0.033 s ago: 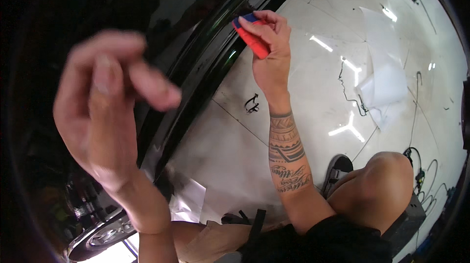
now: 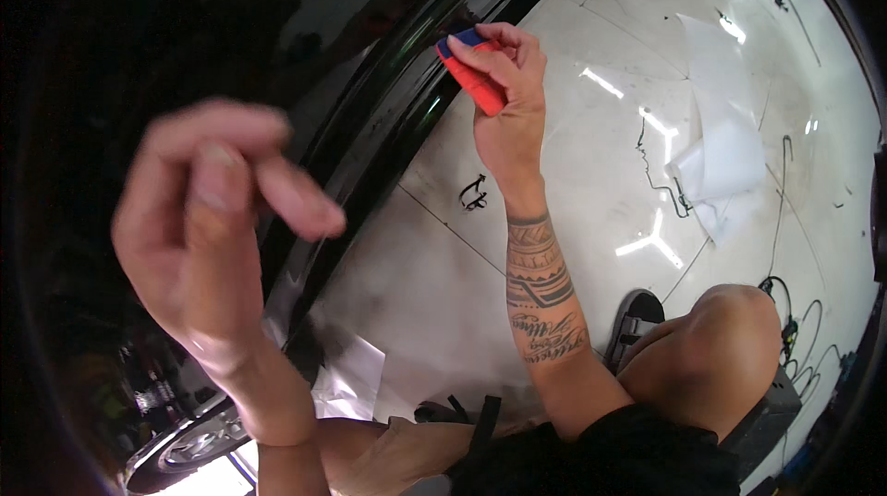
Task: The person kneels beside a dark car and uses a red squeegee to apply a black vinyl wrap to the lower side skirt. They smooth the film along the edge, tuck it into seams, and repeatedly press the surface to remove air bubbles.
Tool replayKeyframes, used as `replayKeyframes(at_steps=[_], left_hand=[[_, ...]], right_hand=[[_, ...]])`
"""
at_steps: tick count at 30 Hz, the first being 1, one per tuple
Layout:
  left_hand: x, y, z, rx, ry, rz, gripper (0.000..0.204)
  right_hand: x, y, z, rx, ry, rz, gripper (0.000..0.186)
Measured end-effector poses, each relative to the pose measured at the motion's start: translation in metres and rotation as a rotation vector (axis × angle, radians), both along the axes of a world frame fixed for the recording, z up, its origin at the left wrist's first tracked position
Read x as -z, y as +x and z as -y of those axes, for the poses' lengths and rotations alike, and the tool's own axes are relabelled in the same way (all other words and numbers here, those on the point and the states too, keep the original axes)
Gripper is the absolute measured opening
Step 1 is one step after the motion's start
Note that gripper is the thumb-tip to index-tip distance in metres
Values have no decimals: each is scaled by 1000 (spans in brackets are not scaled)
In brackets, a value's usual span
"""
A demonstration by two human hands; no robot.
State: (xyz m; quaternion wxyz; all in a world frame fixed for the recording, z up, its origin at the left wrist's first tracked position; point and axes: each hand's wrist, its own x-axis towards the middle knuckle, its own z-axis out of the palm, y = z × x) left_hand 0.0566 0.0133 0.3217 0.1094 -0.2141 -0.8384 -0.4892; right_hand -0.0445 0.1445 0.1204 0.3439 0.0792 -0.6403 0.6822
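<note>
My right hand (image 2: 516, 80) grips a red squeegee (image 2: 476, 80) with a dark blue edge, thumb on one face and fingers around the other. The squeegee's blue edge is by the lower side of a glossy black car body panel (image 2: 360, 80); whether it touches cannot be told. Nearer and larger in view, my left hand (image 2: 208, 228) is raised in front of the dark panel. Its fingers are curled and the thumb is drawn in against them. Slightly blurred, they hide whatever may be between them.
Beneath the panel lies a pale shiny floor (image 2: 416, 284) with a black strap-like piece (image 2: 474, 193) on it. White sheeting (image 2: 716, 145) is spread at the right, near thin dark cords (image 2: 661, 177). A car wheel (image 2: 199, 445) shows at lower left; my bent knee (image 2: 725, 334) is at lower right.
My left hand has dropped a little and shifted slightly right. The right hand, with the squeegee, stays in nearly the same place.
</note>
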Motion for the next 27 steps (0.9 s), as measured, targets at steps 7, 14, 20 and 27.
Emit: replayKeyframes(at_steps=[7, 14, 20, 27], left_hand=[[108, 72, 24, 643, -904, 876, 25], [99, 59, 7, 208, -1016, 491, 25], [27, 70, 23, -237, -1029, 378, 17], [80, 106, 67, -259, -826, 566, 22]], right_hand=[[2, 39, 33, 9, 164, -60, 49], [2, 62, 35, -29, 360, -114, 46], [5, 69, 15, 169, 280, -112, 41], [-35, 101, 27, -176, -317, 247, 28]])
